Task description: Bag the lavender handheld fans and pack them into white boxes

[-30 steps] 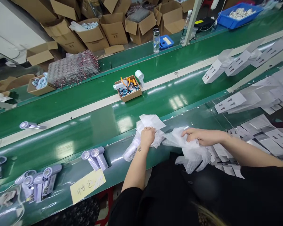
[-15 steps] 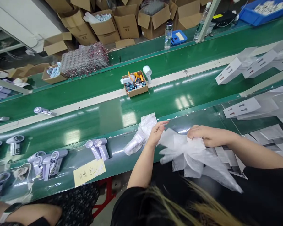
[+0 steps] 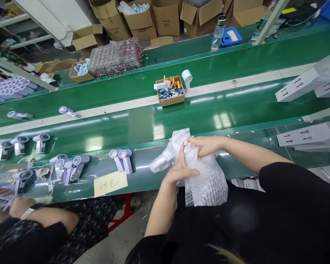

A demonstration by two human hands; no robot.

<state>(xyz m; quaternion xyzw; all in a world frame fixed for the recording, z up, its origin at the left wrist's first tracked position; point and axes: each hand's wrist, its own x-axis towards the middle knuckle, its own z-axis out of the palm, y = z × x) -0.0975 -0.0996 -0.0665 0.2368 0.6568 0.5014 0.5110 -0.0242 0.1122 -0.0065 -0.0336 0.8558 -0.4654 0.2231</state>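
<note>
A clear bubble-wrap bag [image 3: 210, 183] hangs over the near edge of the bench, in front of my body. My right hand [image 3: 204, 145] is closed on its bunched upper edge. My left hand [image 3: 181, 169] grips the bag's left side, thumb stretched across the front and fingers up near the right fingertips. Just left of my hands, a lilac handheld fan [image 3: 162, 160] lies in bubble wrap, partly covered by a loose flap [image 3: 180, 137]. Two unwrapped lilac fans [image 3: 125, 161] lie farther left, above a yellow handwritten paper [image 3: 110, 184].
A green conveyor [image 3: 143, 123] runs beyond the bench. On its pale centre strip stand a small carton of parts [image 3: 171, 99] and a white fan [image 3: 187, 79]. White boxes [image 3: 296, 86] stand at right. A co-worker's arm [image 3: 52, 216] is at lower left, near several fans [image 3: 71, 168].
My right hand has moved left, bringing the bubble-wrap bag close to my left hand. The bag now hangs flatter, no longer fanned out to the right. The view has shifted.
</note>
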